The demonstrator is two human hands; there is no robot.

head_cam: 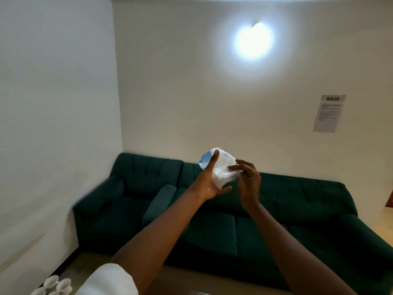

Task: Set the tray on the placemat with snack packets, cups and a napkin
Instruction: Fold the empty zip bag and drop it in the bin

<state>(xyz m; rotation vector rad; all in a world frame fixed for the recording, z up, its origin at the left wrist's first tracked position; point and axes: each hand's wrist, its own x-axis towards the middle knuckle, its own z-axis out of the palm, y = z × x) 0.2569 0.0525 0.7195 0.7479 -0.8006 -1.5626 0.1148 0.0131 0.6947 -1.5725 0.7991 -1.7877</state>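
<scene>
At the bottom left of my feed, white cups sit grouped beside a white sleeve. Mid-frame, my left hand cradles a crinkly white packet with a blue edge, thumb straight up across its front, and my right hand pinches its right side with curled fingers. I judge this is the napkin step; next I must look down and bring it to the tray and placemat, neither in view, the green sofa and wall lamp lying beyond.
</scene>
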